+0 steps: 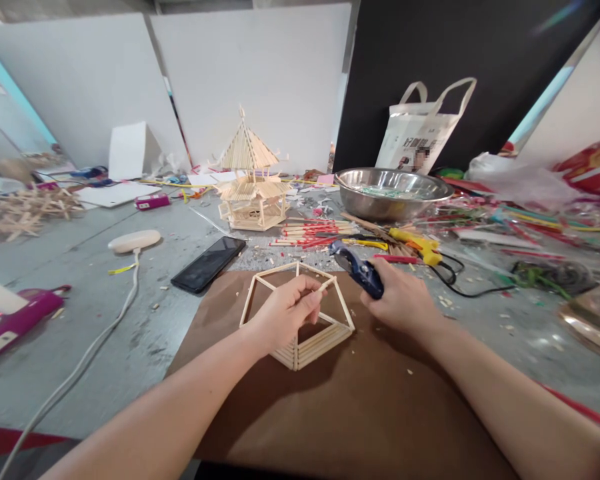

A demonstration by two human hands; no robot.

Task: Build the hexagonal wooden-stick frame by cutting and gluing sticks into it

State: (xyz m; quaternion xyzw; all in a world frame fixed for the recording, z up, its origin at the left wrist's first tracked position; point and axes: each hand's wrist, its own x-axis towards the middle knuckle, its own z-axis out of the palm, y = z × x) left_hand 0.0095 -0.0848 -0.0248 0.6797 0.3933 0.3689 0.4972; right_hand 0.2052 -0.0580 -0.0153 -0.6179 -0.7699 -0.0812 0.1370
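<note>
A hexagonal frame of thin wooden sticks [325, 343] lies on a brown sheet [350, 420], with spokes meeting near its middle. Several sticks fill its near right panel side by side. My left hand [290, 310] is over the frame, thumb and fingers pinched on a short wooden stick [327, 284] close to the frame's upper right corner. To the right of the frame, my right hand [405, 297] is closed around dark blue hand cutters [364, 270], their head pointing up and left. The handles are partly hidden by my fingers.
Behind stands a stick pavilion model [253, 207], beside red-tipped matchsticks [315, 232] and a metal bowl [395, 200]. A yellow glue gun [417, 245] with a black cord lies right. Left are a phone [209, 264], a white cable [113, 327] and a purple power strip [17, 327].
</note>
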